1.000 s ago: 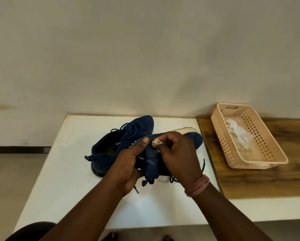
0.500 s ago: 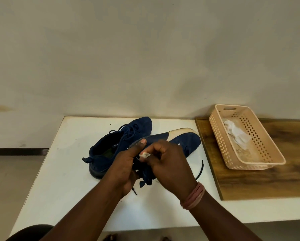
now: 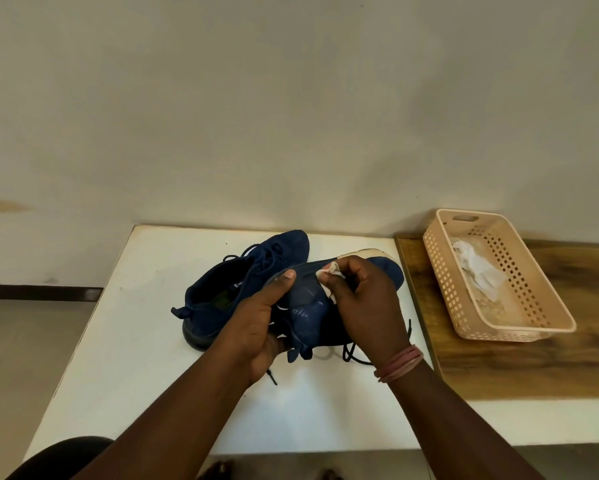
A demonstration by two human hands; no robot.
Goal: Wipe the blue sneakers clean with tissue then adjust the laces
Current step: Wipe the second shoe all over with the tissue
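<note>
Two blue sneakers are on the white table (image 3: 145,344). One sneaker (image 3: 242,282) lies flat at the back left, its opening facing me. The other sneaker (image 3: 308,306) is tipped on its side, pale sole edge at the far end. My left hand (image 3: 256,320) grips its heel end, thumb along the side. My right hand (image 3: 367,299) pinches a small white tissue (image 3: 329,271) and presses it against the sneaker's side. Dark laces (image 3: 353,355) trail loose below my right wrist.
A beige perforated basket (image 3: 520,327) holding crumpled white tissue (image 3: 478,268) stands on a wooden board (image 3: 520,372) at the right. A plain wall rises behind the table. A dark rounded shape (image 3: 62,455) shows at the bottom left.
My right hand slid the tissue toward the heel along the sneaker's side, then back up toward the toe. The left hand kept its grip on the sneaker.
</note>
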